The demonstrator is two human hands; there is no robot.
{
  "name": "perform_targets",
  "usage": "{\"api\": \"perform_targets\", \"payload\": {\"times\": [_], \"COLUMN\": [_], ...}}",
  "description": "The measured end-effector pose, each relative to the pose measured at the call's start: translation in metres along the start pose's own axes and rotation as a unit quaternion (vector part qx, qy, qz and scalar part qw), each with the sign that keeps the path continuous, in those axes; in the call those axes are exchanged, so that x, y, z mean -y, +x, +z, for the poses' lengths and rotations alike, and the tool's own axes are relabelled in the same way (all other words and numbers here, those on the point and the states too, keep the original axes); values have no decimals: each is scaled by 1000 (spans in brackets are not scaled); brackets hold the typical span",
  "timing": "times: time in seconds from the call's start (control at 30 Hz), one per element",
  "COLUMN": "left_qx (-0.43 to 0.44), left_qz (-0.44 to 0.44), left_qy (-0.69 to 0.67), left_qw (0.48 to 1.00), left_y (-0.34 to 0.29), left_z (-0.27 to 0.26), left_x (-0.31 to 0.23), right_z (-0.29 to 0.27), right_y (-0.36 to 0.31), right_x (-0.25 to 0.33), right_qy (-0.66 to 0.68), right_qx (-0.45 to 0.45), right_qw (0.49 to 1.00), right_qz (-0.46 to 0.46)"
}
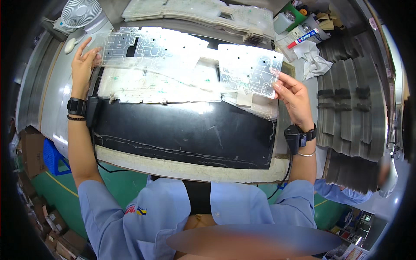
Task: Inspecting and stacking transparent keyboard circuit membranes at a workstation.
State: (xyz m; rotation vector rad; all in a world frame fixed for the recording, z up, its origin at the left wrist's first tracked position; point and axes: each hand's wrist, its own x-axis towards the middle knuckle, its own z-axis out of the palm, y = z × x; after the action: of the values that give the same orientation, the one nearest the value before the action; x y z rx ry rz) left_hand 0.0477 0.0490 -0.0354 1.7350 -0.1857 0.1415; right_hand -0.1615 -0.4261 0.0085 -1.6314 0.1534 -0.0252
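Note:
A long, clear plastic circuit sheet [167,45] with fine printed lines and small dark holes is raised above the work surface. My left hand [83,63] pinches its left end, thumb and fingers closed on the edge. At the opposite end, my right hand [292,94] grips the lower right corner between thumb and fingers. Glare washes out the middle of the sheet. Beneath it lies a stack of similar pale sheets [143,86] with green marks, partly covered by the raised one.
A black mat [182,132] covers the table's near part. More stacked sheets [195,15] lie at the back. A white fan [82,15] stands back left. At back right are a red-capped marker [303,38] and crumpled tissue [314,60]. Layered grey strips [346,99] stand at right.

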Motion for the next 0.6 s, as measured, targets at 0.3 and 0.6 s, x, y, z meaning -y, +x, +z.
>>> {"api": "perform_targets", "payload": {"times": [0.3,0.6], "left_qx": [-3,-4], "left_qz": [1,3], "left_qy": [6,18], "left_qw": [1000,1000], "left_y": [0,1], "left_z": [-2,-4], "left_x": [1,3], "right_z": [2,1], "right_y": [-1,0], "right_x": [0,-2], "right_qy": [-4,-3], "right_qx": [14,19], "right_qw": [1000,1000], "right_qz": [-1,11]}}
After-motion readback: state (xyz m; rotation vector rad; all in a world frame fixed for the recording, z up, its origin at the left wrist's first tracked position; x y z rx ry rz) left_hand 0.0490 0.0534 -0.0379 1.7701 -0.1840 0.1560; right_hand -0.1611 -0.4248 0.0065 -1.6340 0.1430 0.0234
